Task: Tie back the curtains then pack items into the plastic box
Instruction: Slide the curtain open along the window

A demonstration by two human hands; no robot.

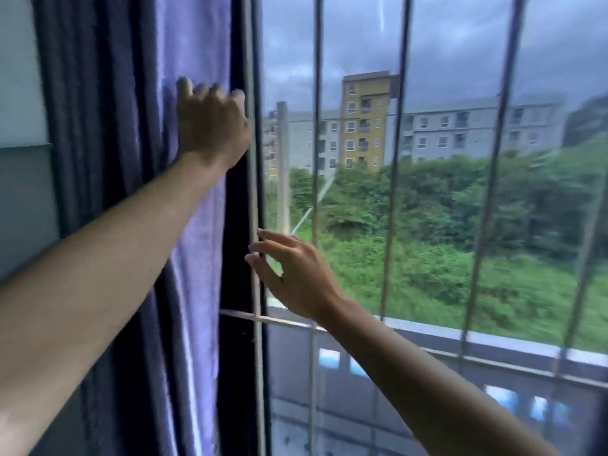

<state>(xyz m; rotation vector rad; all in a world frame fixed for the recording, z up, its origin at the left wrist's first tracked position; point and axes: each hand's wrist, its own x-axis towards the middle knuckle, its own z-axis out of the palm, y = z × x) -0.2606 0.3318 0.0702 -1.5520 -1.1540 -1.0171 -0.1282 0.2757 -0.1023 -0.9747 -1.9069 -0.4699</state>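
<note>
Gathering: left hand (210,125) grips the curtain (194,209) edge
Right hand (296,278): spread, holding nothing
Next: probably bunch fabric for tying

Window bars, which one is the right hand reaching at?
The leftmost bar, next to the curtain. The right hand has its fingertips at it, below the left hand; the other bars stand farther right, untouched.

Curtain (138,192): blue-purple fabric, hanging in vertical folds at the left side of the barred window, gathered against the wall. Inner edge lies along the leftmost bar; lit central fold paler than the darker outer folds.
</note>
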